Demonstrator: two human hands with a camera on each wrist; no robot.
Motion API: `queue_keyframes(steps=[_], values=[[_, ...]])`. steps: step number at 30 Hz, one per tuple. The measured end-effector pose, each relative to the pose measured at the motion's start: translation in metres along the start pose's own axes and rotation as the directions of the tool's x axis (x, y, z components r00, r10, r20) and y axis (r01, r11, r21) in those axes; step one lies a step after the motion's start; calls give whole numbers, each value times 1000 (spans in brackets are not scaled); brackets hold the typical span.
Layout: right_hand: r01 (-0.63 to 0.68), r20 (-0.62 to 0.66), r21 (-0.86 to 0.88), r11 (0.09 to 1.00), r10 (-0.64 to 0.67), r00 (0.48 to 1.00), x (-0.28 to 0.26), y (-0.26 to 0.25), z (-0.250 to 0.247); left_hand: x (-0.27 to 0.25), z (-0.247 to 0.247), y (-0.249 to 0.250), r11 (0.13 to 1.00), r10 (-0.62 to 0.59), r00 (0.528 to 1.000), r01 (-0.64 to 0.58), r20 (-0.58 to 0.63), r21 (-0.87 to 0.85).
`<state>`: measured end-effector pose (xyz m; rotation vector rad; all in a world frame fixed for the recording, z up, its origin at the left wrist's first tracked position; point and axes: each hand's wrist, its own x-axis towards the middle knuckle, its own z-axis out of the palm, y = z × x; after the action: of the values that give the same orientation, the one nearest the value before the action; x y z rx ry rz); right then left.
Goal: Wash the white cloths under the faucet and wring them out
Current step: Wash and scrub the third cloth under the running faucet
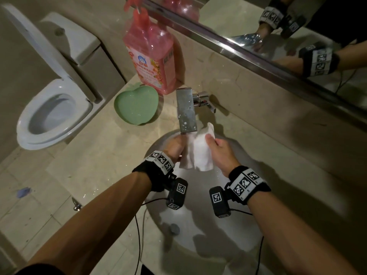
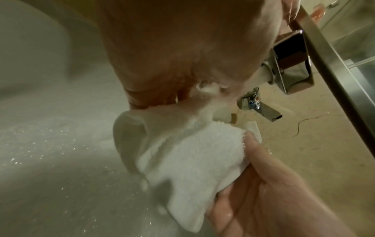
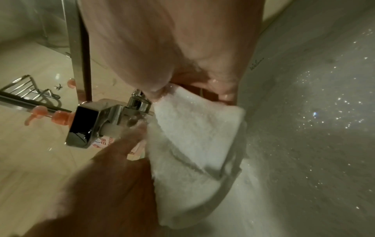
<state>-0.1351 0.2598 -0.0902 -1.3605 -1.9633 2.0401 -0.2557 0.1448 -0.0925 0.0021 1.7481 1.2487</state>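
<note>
Both the left hand (image 1: 175,145) and right hand (image 1: 219,150) have fingers clamped on the white cloth (image 1: 200,153) under the faucet (image 1: 186,112).

Dim bathroom: beige stone counter (image 1: 103,155), mirror (image 1: 278,20) on the wall, white toilet (image 1: 53,116) beside it.
</note>
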Motion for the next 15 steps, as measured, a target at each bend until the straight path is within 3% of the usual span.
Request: queue_keyframes(steps=[3,5,9,12,15], values=[[-25,40,39,999,23,999,3,-1,-4,0,0,4,993,44,994,-55,101,109],[-21,61,-5,1000,22,998,5,0,-9,3,-6,6,974,85,994,-96,61,205],[-10,44,-147,989,17,999,9,3,-18,10,-27,9,984,49,998,-40,-47,174],[15,86,-237,971,5,996,10,0,-21,10,-38,10,977,36,999,-30,-25,211],[54,148,-215,975,-22,989,10,-4,-17,6,-47,12,972,71,997,-72,13,222]])
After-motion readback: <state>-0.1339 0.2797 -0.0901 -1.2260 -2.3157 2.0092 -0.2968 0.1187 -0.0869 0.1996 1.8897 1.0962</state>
